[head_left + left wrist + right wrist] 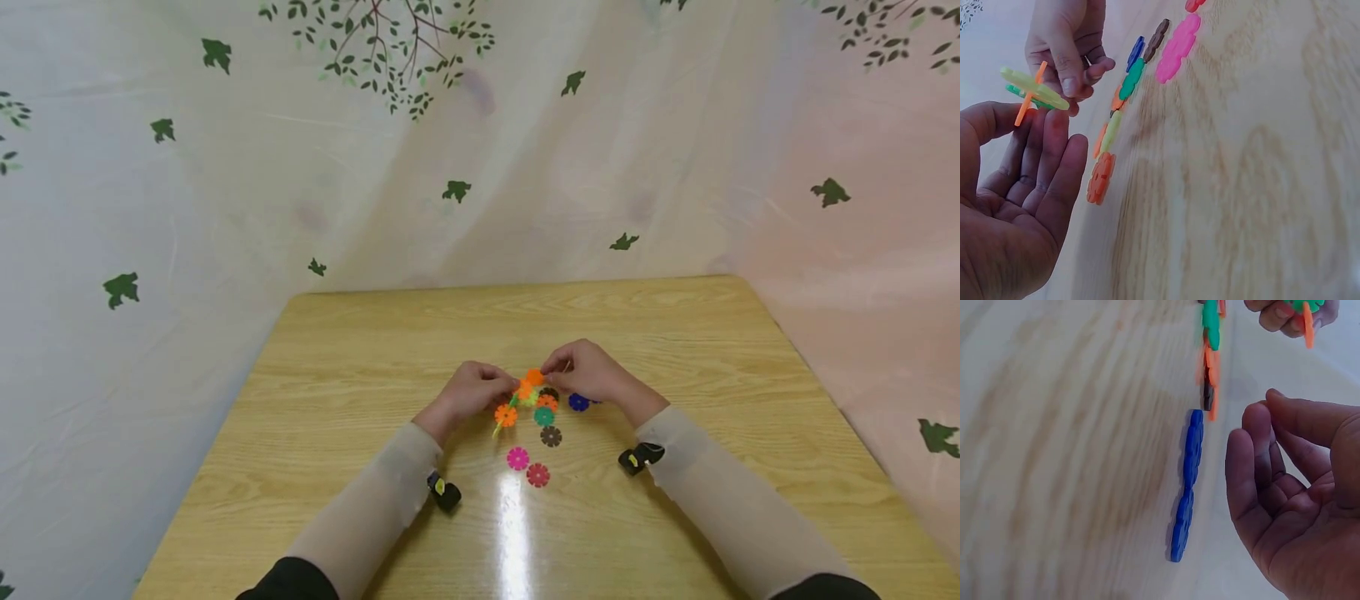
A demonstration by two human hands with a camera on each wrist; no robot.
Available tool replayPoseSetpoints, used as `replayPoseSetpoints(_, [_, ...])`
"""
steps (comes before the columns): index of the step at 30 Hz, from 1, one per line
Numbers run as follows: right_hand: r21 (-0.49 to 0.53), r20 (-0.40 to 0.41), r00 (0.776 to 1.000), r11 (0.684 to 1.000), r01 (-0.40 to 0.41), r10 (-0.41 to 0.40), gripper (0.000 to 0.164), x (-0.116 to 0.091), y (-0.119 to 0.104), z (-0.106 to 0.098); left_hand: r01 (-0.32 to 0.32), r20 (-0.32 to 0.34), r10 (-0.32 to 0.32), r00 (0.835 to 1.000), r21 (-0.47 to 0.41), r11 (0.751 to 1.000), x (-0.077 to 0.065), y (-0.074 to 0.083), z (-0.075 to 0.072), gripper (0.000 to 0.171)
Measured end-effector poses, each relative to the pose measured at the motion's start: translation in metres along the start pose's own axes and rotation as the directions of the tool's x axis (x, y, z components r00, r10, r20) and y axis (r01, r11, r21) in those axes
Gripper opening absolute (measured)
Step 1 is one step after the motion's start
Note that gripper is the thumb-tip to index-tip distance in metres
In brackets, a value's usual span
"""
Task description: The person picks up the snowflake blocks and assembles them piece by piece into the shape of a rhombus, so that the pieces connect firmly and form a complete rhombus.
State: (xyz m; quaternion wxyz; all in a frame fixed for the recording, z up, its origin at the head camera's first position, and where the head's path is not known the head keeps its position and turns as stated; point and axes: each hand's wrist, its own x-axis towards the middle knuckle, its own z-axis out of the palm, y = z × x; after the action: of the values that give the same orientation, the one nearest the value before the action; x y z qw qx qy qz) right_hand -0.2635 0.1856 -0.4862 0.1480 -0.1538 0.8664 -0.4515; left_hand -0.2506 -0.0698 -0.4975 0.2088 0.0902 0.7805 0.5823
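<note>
My left hand [474,389] pinches a small joined piece of flower-shaped plastic discs. In the left wrist view an orange disc [1027,105] stands edge-on, crossed by a yellow-green disc [1047,92] and a green one [1012,89]. My right hand [588,371] hovers just right of it, fingers loosely bent, thumb close to the index finger. Nothing shows between those fingers in the right wrist view. Below the hands lie loose orange [534,377], yellow-green [530,398] and teal [544,416] discs. Two blue discs [1192,449] lie beside my right hand.
Nearer me on the wooden table [360,350] are a brown disc [551,436], a pink disc [517,458] and a red disc [537,475]. Behind the table hangs a pale curtain [525,167] printed with leaves.
</note>
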Motion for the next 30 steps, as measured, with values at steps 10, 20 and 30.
replayPoseSetpoints(10, [-0.174, 0.124, 0.991, 0.982, 0.068, -0.047, 0.014, -0.0029, -0.0013, 0.0005, -0.009, -0.031, 0.008, 0.999, -0.009, 1.000, 0.0023, -0.0017, -0.0026, 0.031])
replayPoseSetpoints(20, [-0.243, 0.145, 0.988, 0.966, 0.084, -0.050, 0.017, -0.0036, -0.0004, 0.0017, -0.015, -0.028, 0.015, 0.999, -0.011, 1.000, 0.0017, 0.0005, -0.0030, 0.031])
replayPoseSetpoints(30, [-0.160, 0.109, 0.992, 0.984, 0.073, -0.056, 0.003, -0.0043, 0.0019, -0.0019, -0.008, 0.020, 0.008, 1.000, 0.027, 1.000, 0.0043, -0.0048, -0.0031, 0.028])
